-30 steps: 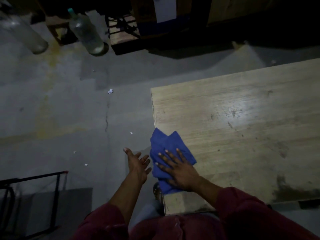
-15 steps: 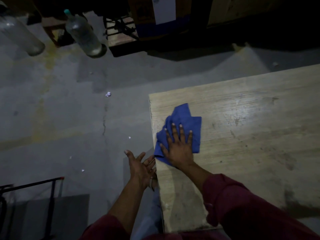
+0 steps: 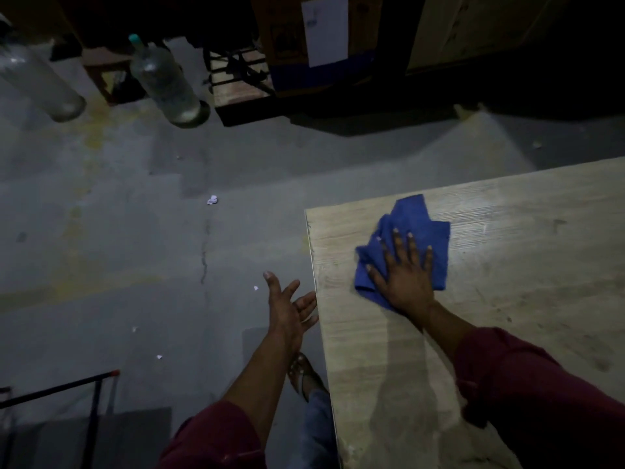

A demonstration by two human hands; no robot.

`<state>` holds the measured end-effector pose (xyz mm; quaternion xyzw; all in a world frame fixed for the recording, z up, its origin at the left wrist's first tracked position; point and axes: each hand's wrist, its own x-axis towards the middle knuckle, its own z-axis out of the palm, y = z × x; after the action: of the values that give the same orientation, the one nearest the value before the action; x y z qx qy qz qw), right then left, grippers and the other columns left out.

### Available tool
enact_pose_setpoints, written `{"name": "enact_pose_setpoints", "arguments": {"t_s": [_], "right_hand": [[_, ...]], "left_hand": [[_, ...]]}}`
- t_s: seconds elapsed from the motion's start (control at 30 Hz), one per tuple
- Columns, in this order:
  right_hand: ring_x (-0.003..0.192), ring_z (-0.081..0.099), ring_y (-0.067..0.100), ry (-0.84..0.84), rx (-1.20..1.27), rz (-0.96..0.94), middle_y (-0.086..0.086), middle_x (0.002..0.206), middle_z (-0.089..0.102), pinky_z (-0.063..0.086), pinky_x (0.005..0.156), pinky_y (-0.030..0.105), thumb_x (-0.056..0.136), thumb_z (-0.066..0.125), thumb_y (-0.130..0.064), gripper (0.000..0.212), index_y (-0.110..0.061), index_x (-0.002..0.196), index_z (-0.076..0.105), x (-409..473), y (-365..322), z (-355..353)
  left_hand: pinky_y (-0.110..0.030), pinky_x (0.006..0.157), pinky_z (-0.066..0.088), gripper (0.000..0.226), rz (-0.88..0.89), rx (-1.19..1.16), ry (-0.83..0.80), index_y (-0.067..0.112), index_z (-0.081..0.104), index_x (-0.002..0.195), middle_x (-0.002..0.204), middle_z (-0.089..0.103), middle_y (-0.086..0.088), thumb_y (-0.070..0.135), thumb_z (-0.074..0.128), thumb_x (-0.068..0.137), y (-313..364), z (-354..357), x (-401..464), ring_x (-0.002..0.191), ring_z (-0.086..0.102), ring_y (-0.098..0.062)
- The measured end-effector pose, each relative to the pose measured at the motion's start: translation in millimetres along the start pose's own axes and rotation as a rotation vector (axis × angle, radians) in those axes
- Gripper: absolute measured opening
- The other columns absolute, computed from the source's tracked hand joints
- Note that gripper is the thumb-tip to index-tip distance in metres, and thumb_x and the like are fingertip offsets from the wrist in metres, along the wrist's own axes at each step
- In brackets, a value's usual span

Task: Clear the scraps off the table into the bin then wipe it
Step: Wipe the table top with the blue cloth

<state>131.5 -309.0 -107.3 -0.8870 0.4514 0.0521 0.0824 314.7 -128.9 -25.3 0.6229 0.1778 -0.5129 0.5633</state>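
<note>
head view shows the right hand (image 3: 407, 282), fingers flat on the blue cloth (image 3: 411, 228), having pushed it from the table (image 3: 507, 299)'s left edge inward, so wiping seems underway, while the left hand (image 3: 287, 309) hovers relaxed, holding nothing, beside that edge.

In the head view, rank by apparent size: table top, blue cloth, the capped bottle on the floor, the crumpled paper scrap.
1. table top
2. and 3. blue cloth and capped bottle: look alike, and the bottle is farther, so unsure
4. paper scrap
</note>
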Motion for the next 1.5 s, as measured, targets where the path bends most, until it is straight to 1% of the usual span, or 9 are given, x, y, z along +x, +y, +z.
{"name": "enact_pose_setpoints", "arguments": {"t_s": [0.13, 0.3, 0.47, 0.63, 0.83, 0.97, 1.13, 1.3, 1.5], "right_hand": [[0.158, 0.004, 0.037, 0.061, 0.058, 0.172, 0.009, 0.172, 0.007, 0.003, 0.120, 0.071, 0.100, 0.024, -0.070, 0.077, -0.027, 0.163, 0.014, 23.1, -50.2, -0.2], [0.159, -0.004, 0.034, -0.011, -0.001, -0.297, 0.005, 0.172, -0.005, 0.006, 0.120, 0.070, 0.100, 0.019, -0.073, 0.078, -0.029, 0.163, 0.009, 9.9, -84.6, 6.4], [0.159, 0.007, 0.030, -0.019, -0.085, -0.585, 0.001, 0.172, 0.007, 0.008, 0.124, 0.063, 0.099, 0.026, -0.074, 0.075, -0.034, 0.162, 0.018, -1.8, -6.8, -2.1], [0.158, 0.010, 0.032, -0.065, -0.040, -0.096, 0.003, 0.172, 0.010, 0.008, 0.121, 0.065, 0.096, 0.021, -0.076, 0.079, -0.032, 0.162, 0.020, 38.5, 43.0, -16.9], [0.157, 0.007, 0.040, 0.040, 0.095, 0.272, 0.011, 0.172, 0.009, 0.009, 0.117, 0.076, 0.097, 0.015, -0.072, 0.083, -0.022, 0.163, 0.015, 85.1, -32.2, -9.8], [0.158, 0.004, 0.038, 0.075, 0.033, -0.076, 0.010, 0.172, 0.003, 0.000, 0.120, 0.070, 0.100, 0.022, -0.067, 0.077, -0.024, 0.164, 0.008, 71.8, -96.5, 6.6], [0.159, 0.002, 0.030, -0.025, -0.063, -0.579, 0.001, 0.173, 0.003, 0.006, 0.123, 0.066, 0.100, 0.034, -0.063, 0.073, -0.034, 0.163, 0.011, 30.0, -56.3, 10.8], [0.158, 0.014, 0.033, -0.013, -0.056, -0.223, 0.004, 0.171, 0.015, 0.018, 0.119, 0.069, 0.097, 0.024, -0.073, 0.075, -0.034, 0.161, 0.019, 44.7, 24.1, -7.3], [0.157, 0.010, 0.039, 0.051, 0.041, 0.223, 0.009, 0.171, 0.013, 0.008, 0.118, 0.074, 0.098, 0.021, -0.071, 0.077, -0.025, 0.161, 0.025, 121.4, -30.5, -7.6]], "left_hand": [[-0.050, 0.110, 0.044, 0.105, -0.021, 0.020, 0.001, 0.019, 0.062, 0.130, 0.124, 0.069, -0.016, 0.098, 0.027, 0.072, 3.3, -3.0, 3.1, 0.119, 0.063, -0.031], [-0.049, 0.111, 0.043, 0.108, -0.030, 0.094, -0.021, 0.013, 0.066, 0.127, 0.123, 0.073, -0.009, 0.097, 0.025, 0.071, -1.1, -4.4, 6.5, 0.120, 0.064, -0.026], [-0.043, 0.100, 0.052, 0.094, 0.018, 0.233, -0.041, 0.011, 0.067, 0.127, 0.128, 0.069, -0.006, 0.084, 0.030, 0.081, -6.9, -4.8, 8.5, 0.121, 0.062, -0.020], [-0.037, 0.090, 0.057, 0.025, 0.244, 0.442, -0.041, 0.040, 0.080, 0.087, 0.098, 0.077, 0.014, 0.048, 0.060, 0.098, -16.4, -5.9, 15.2, 0.097, 0.069, -0.007], [-0.028, 0.083, 0.059, 0.025, 0.305, 0.510, 0.055, 0.035, 0.077, 0.082, 0.085, 0.079, 0.005, 0.012, 0.086, 0.077, -20.6, -6.6, 32.5, 0.079, 0.072, -0.010], [-0.037, 0.084, 0.063, 0.028, 0.325, 0.541, 0.130, 0.030, 0.076, 0.077, 0.079, 0.078, 0.007, 0.004, 0.086, 0.071, -26.5, -6.4, 44.6, 0.077, 0.075, -0.011], [-0.049, 0.079, 0.062, 0.023, 0.367, 0.535, 0.151, 0.026, 0.082, 0.082, 0.082, 0.079, 0.005, 0.035, 0.084, 0.060, -38.5, -14.3, 57.1, 0.078, 0.075, -0.018], [-0.045, 0.083, 0.061, 0.036, 0.287, 0.530, 0.075, 0.029, 0.080, 0.095, 0.086, 0.080, 0.007, 0.004, 0.084, 0.070, -23.2, -11.3, 56.4, 0.082, 0.076, -0.018], [-0.037, 0.084, 0.062, 0.049, 0.209, 0.641, 0.047, 0.019, 0.079, 0.111, 0.079, 0.078, 0.006, 0.002, 0.085, 0.066, -5.5, -9.0, 63.8, 0.073, 0.072, -0.011]]}}
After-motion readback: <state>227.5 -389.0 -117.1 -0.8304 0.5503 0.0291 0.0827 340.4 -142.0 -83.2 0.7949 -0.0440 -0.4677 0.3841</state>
